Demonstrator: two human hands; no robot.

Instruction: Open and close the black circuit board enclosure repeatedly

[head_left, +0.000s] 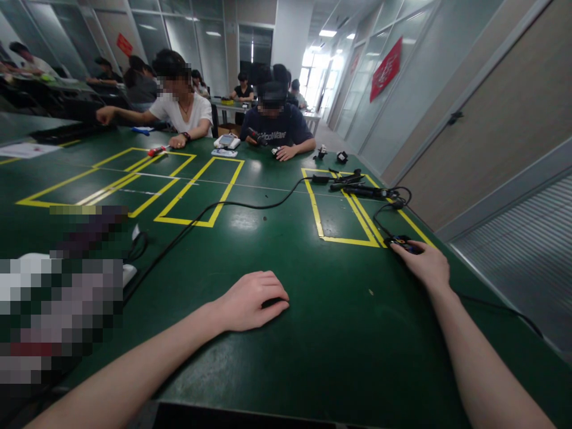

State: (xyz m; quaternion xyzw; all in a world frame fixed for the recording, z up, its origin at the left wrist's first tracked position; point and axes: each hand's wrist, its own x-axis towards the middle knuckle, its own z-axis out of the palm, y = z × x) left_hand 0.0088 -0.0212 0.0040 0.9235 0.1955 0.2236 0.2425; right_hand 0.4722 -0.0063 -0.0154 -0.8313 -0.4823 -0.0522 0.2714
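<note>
My left hand (257,301) rests on the green table (313,357) near the front middle, its fingers together and curled downward, with a small dark gap beside the thumb. What may be under its palm is hidden. Farther right, my right hand (424,262) is closed around the near side of a small dark object (403,243) with coloured parts, beside a yellow tape line. Behind that object, a black cable (379,220) leads toward a black rod-like tool (364,191) lying across the tape.
Yellow tape rectangles (212,223) mark the table. A long black cable (250,206) crosses it. Two people sit opposite, near a white device (227,141) and a red tool (156,151). Blurred items (67,310) lie at left.
</note>
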